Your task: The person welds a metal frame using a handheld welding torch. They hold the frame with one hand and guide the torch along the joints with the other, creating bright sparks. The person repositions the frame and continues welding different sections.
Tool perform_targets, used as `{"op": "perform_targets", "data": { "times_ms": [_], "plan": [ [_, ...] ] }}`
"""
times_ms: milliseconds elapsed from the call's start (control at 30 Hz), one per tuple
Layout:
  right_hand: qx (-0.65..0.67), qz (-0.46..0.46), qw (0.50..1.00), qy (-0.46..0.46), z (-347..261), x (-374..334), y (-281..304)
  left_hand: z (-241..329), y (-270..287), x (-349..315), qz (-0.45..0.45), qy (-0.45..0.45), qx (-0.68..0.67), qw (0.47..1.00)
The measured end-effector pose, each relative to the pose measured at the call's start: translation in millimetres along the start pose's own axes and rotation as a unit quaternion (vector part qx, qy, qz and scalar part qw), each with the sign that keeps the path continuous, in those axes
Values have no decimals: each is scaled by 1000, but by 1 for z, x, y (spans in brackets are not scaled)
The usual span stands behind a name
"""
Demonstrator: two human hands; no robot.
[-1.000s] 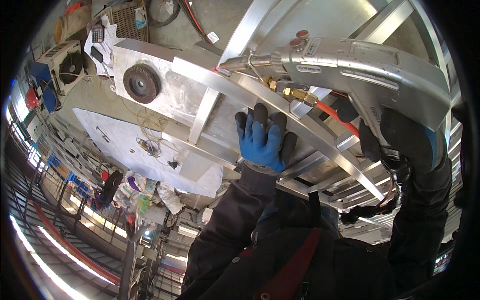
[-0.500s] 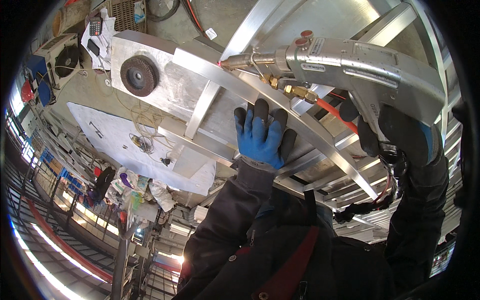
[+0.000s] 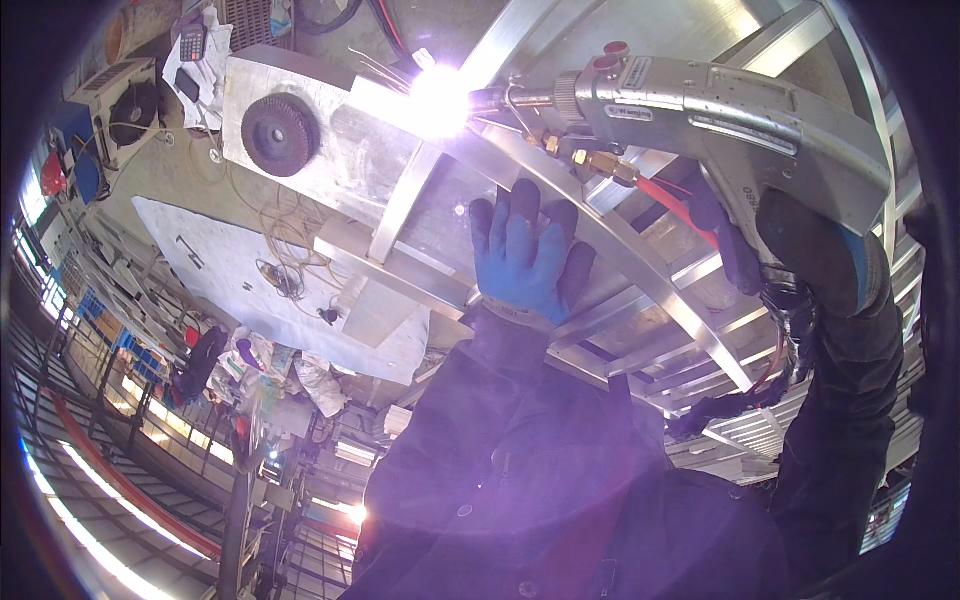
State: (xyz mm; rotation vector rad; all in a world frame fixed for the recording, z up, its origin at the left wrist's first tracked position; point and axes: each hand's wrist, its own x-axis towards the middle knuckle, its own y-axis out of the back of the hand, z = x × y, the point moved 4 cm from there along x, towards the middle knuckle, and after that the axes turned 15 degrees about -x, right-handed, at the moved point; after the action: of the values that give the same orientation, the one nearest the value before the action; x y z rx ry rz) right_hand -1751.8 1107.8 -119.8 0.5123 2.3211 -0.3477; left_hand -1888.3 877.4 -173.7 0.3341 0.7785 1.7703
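My right hand [image 3: 815,245], in a dark glove, grips the handle of a silver handheld welding gun [image 3: 720,125]. A red hose [image 3: 672,208] joins the gun by brass fittings. Its nozzle [image 3: 495,100] points left at a metal frame [image 3: 610,235], and a blinding violet-white arc [image 3: 438,102] hides the tip and the joint there. My left hand [image 3: 523,260], in a blue and black glove, lies flat with fingers spread on the metal beside the frame bar, below and right of the arc.
A round abrasive flap disc [image 3: 280,136] lies on the metal plate at the left. Beyond it are a calculator [image 3: 192,42] on papers and a fan unit [image 3: 133,110]. A white sheet [image 3: 230,270] with tangled thin cable lies lower left. Metal bars [image 3: 640,330] extend to the right.
A bright arc with sparks has flared up at the nozzle, where only a small red spot showed before. Violet glare now covers my jacket. Both hands stay nearly in place.
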Motion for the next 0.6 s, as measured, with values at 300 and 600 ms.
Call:
{"op": "perform_targets", "data": {
  "times_ms": [300,600],
  "plan": [
    [4,10,1000,-7,4,-2,-3,-1,-1,-1,27,-25,-1,999],
    [0,4,1000,12,8,-13,4,0,-2,0,37,-53,12,998]
  ]
}}
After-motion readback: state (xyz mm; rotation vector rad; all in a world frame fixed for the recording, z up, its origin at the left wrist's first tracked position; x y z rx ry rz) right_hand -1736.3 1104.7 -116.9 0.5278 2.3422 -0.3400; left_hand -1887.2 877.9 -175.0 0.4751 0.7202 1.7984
